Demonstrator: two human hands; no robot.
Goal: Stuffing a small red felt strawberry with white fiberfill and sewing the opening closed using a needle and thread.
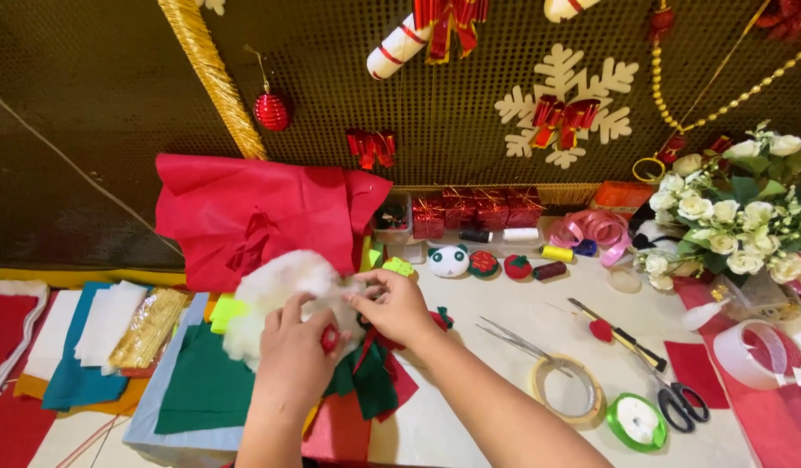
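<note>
My left hand and my right hand meet over a fluffy white fur piece on the table. The left hand's fingers pinch a small red piece against the fur. The right hand's fingertips press on the fur's right edge, beside a small yellow-green bit. Under the hands lie green felt and red felt shapes. Whether the right hand holds a needle or thread is too small to tell.
A large red cloth stands behind the fur. Felt sheets are stacked at left. At right lie tweezers, a tape roll, green ribbon spool, scissors, a cutter, white flowers.
</note>
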